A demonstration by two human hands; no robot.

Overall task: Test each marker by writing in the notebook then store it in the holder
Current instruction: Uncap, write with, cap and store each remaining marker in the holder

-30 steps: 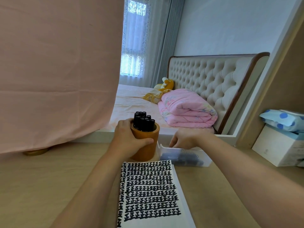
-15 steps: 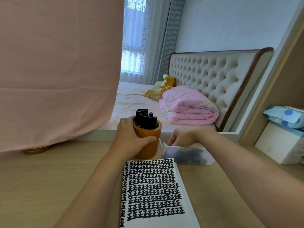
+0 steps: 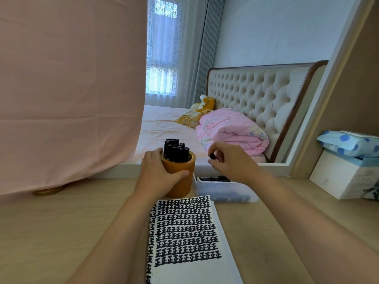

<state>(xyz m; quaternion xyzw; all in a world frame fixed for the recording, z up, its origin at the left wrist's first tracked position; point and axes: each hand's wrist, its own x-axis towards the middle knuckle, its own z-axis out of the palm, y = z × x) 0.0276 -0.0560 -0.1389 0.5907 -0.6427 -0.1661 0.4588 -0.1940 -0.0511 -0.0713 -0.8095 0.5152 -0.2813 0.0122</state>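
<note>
Right hand (image 3: pixel 229 160) risen from box (image 3: pixel 225 193), marker (image 3: pixel 212 155) pinched in fingers (image 3: pixel 217 148)

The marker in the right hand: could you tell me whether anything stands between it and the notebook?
Nothing visible blocks it. The right hand holds the marker above the clear box, which lies low, just beyond the notebook. The left hand grips the holder alongside.

A home bedroom: a bed (image 3: pixel 164 124) with tufted headboard (image 3: pixel 256 95), folded pink quilt (image 3: pixel 229 130) and yellow plush toy (image 3: pixel 205 102), beside a lace-curtained window (image 3: pixel 162 58) and a wooden surface (image 3: pixel 51 222).
</note>
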